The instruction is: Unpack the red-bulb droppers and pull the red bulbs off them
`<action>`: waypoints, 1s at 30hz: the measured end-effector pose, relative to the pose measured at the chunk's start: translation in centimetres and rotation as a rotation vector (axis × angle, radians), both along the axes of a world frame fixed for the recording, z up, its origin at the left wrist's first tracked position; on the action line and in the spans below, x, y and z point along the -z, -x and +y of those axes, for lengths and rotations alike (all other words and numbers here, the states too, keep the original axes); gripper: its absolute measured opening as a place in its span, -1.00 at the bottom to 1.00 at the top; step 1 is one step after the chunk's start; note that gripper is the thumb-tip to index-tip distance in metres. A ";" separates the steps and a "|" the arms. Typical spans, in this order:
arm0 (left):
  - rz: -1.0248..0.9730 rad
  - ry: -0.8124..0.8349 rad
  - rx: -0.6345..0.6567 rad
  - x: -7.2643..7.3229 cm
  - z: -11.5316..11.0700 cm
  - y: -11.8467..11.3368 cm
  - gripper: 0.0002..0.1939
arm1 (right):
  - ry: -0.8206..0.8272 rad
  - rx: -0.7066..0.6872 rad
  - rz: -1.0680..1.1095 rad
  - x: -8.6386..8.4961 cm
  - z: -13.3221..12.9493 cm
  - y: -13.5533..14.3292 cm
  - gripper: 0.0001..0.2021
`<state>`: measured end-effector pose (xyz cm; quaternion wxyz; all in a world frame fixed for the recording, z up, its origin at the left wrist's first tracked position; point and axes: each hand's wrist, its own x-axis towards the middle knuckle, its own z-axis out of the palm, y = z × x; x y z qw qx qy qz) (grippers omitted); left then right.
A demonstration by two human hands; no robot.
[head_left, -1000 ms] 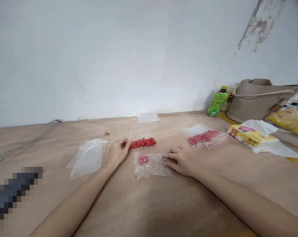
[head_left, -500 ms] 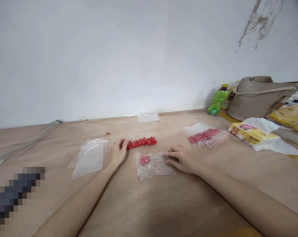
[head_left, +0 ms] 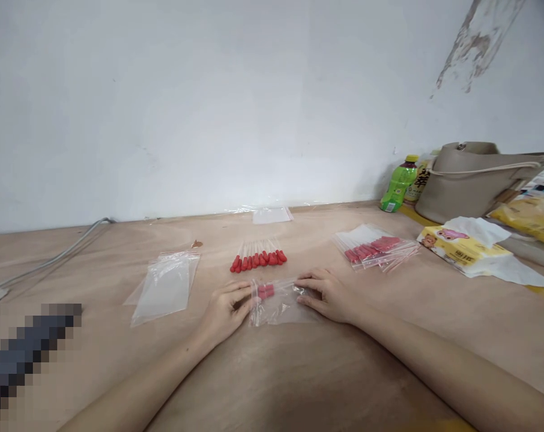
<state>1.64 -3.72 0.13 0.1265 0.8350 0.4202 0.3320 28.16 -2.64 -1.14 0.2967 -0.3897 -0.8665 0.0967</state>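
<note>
A clear zip bag [head_left: 283, 310] with red-tipped pieces [head_left: 266, 291] inside lies on the table between my hands. At its left edge, which carries the zip strip, my left hand [head_left: 227, 309] pinches the plastic between thumb and fingers. My right hand [head_left: 330, 295] has its thumb and fingers closed on the bag's right end. Just beyond the bag, a row of thin pale sticks with red ends [head_left: 258, 259] lies side by side, untouched by either hand.
Flat clear bags [head_left: 166, 288] lie at the left, and filled bags with red pieces [head_left: 371, 247] at the right. A tissue pack [head_left: 463, 249], a green bottle [head_left: 398, 185] and a beige handbag [head_left: 461, 192] stand further right. A grey cable [head_left: 69, 252] runs along the left.
My left hand has come away from the row of red-ended sticks, moved nearer to me and taken hold of the bag's left edge. My right hand stays at the bag's right end.
</note>
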 end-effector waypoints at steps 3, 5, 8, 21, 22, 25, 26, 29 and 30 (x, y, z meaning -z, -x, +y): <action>0.058 0.077 0.031 -0.4 0.5 -0.5 -0.71 | 0.034 -0.033 0.008 0.0 0.2 0.0 -0.69; 0.069 0.150 0.014 -0.5 0.7 -0.9 -0.68 | 0.051 -0.046 0.013 -0.1 0.3 0.0 -0.68; 0.060 0.235 -0.024 -0.5 0.7 -1.4 -0.72 | 0.057 -0.053 0.017 -0.4 0.3 0.0 -0.69; -0.099 0.313 0.003 -0.5 0.5 -0.3 -0.71 | 0.046 -0.034 0.034 -0.2 0.3 -0.1 -0.72; -0.104 0.336 0.007 -0.6 0.6 -0.1 -0.70 | 0.050 -0.034 0.033 -0.2 0.3 -0.1 -0.72; -0.096 0.431 0.039 -0.9 0.6 0.5 -0.67 | 0.052 -0.036 0.035 -0.3 0.2 0.0 -0.72; -0.095 0.465 0.063 -1.0 0.6 0.6 -0.66 | 0.052 -0.035 0.035 -0.2 0.2 0.0 -0.71; -0.075 0.512 0.110 -1.5 0.1 0.4 -0.64 | 0.045 -0.034 0.039 -0.1 0.3 0.0 -0.72; -0.067 0.512 0.112 -1.6 0.0 0.3 -0.64 | 0.041 -0.035 0.040 -0.1 0.3 0.0 -0.72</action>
